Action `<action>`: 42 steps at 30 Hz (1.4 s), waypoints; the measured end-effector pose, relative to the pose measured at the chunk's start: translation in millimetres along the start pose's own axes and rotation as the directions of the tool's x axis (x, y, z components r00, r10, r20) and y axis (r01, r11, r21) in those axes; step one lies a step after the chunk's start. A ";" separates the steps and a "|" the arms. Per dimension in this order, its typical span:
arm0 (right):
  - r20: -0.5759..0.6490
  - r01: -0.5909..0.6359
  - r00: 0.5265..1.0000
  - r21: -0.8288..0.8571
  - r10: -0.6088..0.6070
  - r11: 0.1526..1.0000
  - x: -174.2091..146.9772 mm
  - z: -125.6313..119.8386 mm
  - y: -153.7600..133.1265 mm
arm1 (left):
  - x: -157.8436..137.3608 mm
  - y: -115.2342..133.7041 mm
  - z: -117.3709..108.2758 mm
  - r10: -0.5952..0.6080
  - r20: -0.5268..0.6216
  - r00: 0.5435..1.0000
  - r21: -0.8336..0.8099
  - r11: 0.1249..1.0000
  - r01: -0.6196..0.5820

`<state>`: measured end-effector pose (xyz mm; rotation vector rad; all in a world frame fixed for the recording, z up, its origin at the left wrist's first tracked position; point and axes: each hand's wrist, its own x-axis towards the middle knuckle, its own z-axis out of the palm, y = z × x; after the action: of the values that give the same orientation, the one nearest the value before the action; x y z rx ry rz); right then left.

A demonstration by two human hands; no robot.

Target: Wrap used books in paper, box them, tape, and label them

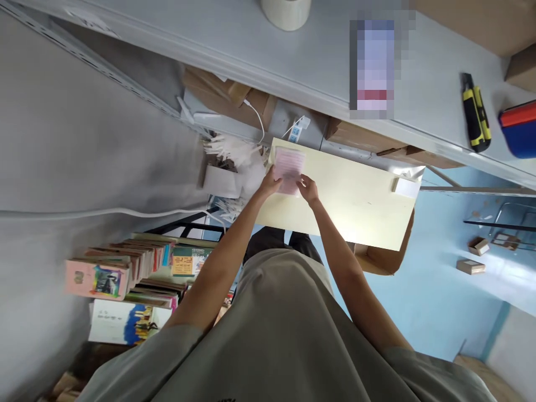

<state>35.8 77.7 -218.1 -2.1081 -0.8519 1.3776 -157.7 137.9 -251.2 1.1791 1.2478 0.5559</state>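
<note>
A pink, flat rectangular item (pixel 290 163) with faint lines across it lies over the left part of a pale yellow tabletop (pixel 347 192). I cannot make out whether it is a sheet, a booklet or a wrapped packet. My left hand (pixel 271 183) grips its lower left edge, thumb on top. At the lower right edge, my right hand (pixel 309 188) has its fingers curled and pinches the item. Both hands are close together, low over the table. The undersides of the fingers are hidden.
A grey shelf (pixel 209 33) overhangs the table, bearing a tape roll (pixel 287 12) and a yellow-black utility knife (pixel 476 114). A small white box (pixel 406 187) sits at the table's right end. White paper scraps (pixel 234 149) and stacked books (pixel 111 273) are on the left.
</note>
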 end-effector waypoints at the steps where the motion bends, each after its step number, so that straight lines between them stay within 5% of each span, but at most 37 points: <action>1: 0.009 0.003 1.000 -0.003 -0.003 1.000 -3.1 -1.0 0.3 | -1.5 -0.4 0.8 -0.031 -0.008 0.999 -0.018 0.999 0.031; 8: 0.048 0.107 0.993 0.067 -0.111 0.992 -54.3 -20.4 2.8 | -67.1 -4.2 4.0 -0.165 -0.109 0.980 -0.201 0.969 0.141; 15: 0.159 0.276 0.943 0.109 -0.291 0.955 -113.5 -43.0 -4.2 | -160.3 5.8 19.4 -0.141 -0.312 0.940 -0.348 0.937 0.025; 20: 0.307 0.394 0.851 0.163 -0.426 0.905 -159.8 -48.3 -2.7 | -247.0 11.9 38.6 -0.089 -0.503 0.860 -0.371 0.921 -0.122; 26: 0.478 0.431 0.723 0.251 -0.498 0.867 -222.2 -41.3 21.0 | -377.9 5.3 73.7 -0.061 -0.719 0.692 -0.292 0.930 -0.222; 30: 0.551 0.428 0.675 0.249 -0.491 0.869 -261.7 -28.6 35.4 | -444.1 -8.7 89.2 -0.074 -0.852 0.519 -0.266 0.914 -0.307; 36: 0.676 0.493 0.542 0.226 -0.500 0.840 -321.1 9.8 37.7 | -514.5 -34.0 73.8 -0.094 -0.971 0.220 -0.184 0.882 -0.433; 42: 0.767 0.612 0.328 0.272 -0.551 0.742 -405.7 82.5 41.7 | -609.9 -51.3 48.1 -0.044 -0.998 0.038 -0.057 0.880 -0.472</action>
<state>-152.2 -238.6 -23.8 -0.8191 -1.8227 1.8526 -306.1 -420.6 -43.7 0.4612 1.9566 2.0799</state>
